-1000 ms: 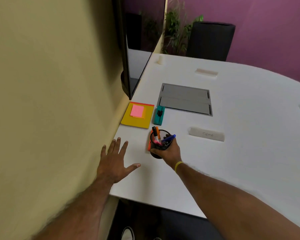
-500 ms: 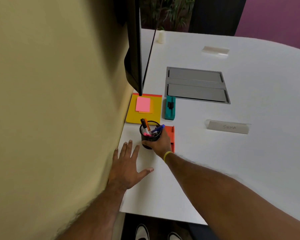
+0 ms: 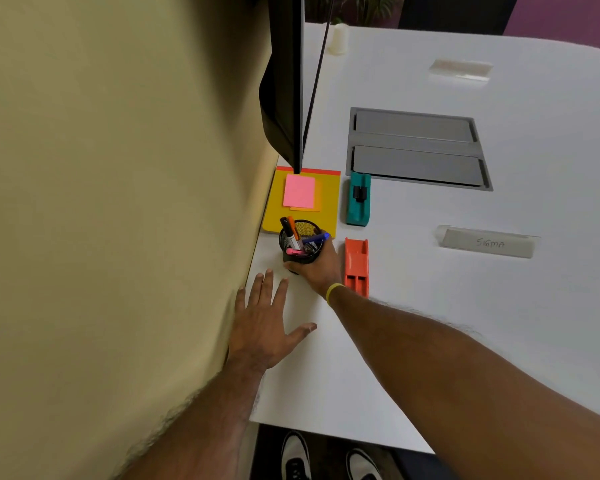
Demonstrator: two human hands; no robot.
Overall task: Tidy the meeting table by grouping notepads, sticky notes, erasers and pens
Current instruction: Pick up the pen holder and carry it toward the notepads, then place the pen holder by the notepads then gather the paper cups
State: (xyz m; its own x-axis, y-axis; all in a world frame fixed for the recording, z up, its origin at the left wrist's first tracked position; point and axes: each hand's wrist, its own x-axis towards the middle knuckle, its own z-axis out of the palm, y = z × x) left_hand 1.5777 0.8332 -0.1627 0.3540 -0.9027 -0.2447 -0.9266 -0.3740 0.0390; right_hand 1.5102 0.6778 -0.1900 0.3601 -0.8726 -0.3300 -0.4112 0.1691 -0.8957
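Right hand (image 3: 317, 268) is wrapped around the black mesh pen cup (image 3: 300, 245) at frame centre, gripping its lower wall; cup stands upright on the white table (image 3: 465, 323), holding several pens (image 3: 293, 233). Left hand (image 3: 262, 327) lies flat, fingers spread, empty, lower left of the cup. Yellow notepad (image 3: 328, 202) with pink sticky notes (image 3: 299, 191) sits just above the cup; teal eraser (image 3: 358, 199) and orange eraser (image 3: 356, 266) lie to its right

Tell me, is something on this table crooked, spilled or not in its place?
Nothing is spilled or damaged. The teal eraser sits beside the yellow notepad, but the orange eraser lies apart, nearer the person. The right hand grips the pen cup, upright, just below the notepad.
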